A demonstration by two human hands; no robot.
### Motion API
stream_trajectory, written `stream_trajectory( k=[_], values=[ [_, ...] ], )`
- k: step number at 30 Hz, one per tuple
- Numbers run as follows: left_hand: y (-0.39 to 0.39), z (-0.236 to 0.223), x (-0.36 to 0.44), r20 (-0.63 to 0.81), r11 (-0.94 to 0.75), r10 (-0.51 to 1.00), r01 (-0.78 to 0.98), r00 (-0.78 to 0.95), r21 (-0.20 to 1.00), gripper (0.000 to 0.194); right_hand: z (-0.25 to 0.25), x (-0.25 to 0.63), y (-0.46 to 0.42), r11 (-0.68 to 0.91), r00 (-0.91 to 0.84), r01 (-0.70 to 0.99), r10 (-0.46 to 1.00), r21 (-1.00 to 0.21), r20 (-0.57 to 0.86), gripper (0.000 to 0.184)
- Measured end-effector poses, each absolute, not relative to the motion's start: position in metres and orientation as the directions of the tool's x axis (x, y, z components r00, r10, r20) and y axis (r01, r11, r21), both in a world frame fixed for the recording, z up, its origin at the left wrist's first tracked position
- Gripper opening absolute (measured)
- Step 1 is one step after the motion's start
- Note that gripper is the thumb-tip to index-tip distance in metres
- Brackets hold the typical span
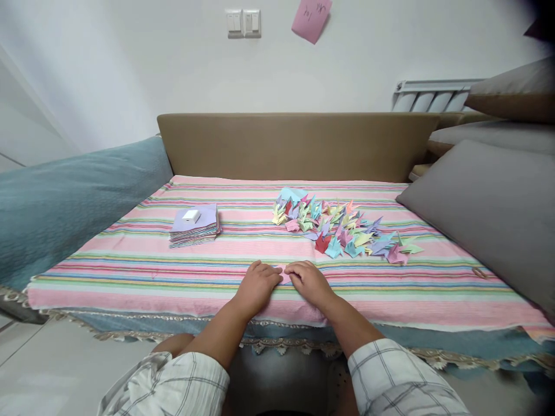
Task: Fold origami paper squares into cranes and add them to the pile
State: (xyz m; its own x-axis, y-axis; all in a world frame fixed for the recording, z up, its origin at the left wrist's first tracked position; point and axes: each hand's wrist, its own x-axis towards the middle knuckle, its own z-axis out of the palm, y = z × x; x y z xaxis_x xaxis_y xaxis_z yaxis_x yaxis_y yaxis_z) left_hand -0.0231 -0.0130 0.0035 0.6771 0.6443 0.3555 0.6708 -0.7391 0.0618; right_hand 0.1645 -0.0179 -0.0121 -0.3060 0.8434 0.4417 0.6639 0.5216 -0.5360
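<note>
My left hand [258, 283] and my right hand [309, 280] rest side by side on the striped cloth [143, 277] near its front edge. Both press with curled fingers on a small pink paper piece [284, 274] between them; most of it is hidden under the fingers. Beyond the hands lies a pile of several folded paper cranes [340, 230] in many colours. To the left sits a stack of coloured paper squares [195, 226] with a small white box [191, 216] on top.
A tan headboard [299, 144] runs along the back. A teal blanket [65, 196] lies at the left and grey cushions [489, 214] at the right. On the wall are light switches [243, 23] and a pink note [311, 18].
</note>
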Motion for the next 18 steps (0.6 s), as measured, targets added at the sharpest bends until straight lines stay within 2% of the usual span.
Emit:
stream_trajectory(
  k=[4,7,9,11,12,15,18],
  values=[
    [-0.014,0.004,-0.024,0.355,-0.751,0.634,0.657,0.687,0.070,0.017,-0.008,0.171,-0.020,0.501,-0.290,0.722,0.845,-0.477,0.449,0.027],
    [-0.013,0.003,-0.024,0.372,-0.761,0.621,0.644,0.690,0.077,0.016,-0.002,0.172,-0.030,0.490,-0.333,0.785,0.850,-0.380,0.409,0.029],
    [-0.012,0.001,-0.024,0.386,-0.770,0.610,0.633,0.692,0.082,0.017,0.002,0.170,-0.040,0.518,-0.440,0.800,0.850,-0.302,0.290,0.037],
    [-0.011,-0.001,-0.025,0.399,-0.778,0.599,0.623,0.694,0.084,0.018,0.004,0.168,-0.050,0.506,-0.490,0.823,0.862,-0.258,0.127,0.067],
    [-0.010,-0.003,-0.025,0.407,-0.780,0.595,0.620,0.694,0.083,0.019,0.005,0.167,-0.054,0.480,-0.484,0.842,0.874,-0.246,0.048,0.075],
    [-0.008,-0.005,-0.025,0.424,-0.783,0.584,0.618,0.692,0.069,0.019,0.008,0.170,-0.061,0.406,-0.436,0.885,0.894,-0.227,-0.102,0.082],
    [-0.008,-0.006,-0.025,0.431,-0.788,0.575,0.612,0.696,0.064,0.018,0.011,0.178,-0.063,0.358,-0.399,0.904,0.902,-0.234,-0.162,0.081]
  ],
)
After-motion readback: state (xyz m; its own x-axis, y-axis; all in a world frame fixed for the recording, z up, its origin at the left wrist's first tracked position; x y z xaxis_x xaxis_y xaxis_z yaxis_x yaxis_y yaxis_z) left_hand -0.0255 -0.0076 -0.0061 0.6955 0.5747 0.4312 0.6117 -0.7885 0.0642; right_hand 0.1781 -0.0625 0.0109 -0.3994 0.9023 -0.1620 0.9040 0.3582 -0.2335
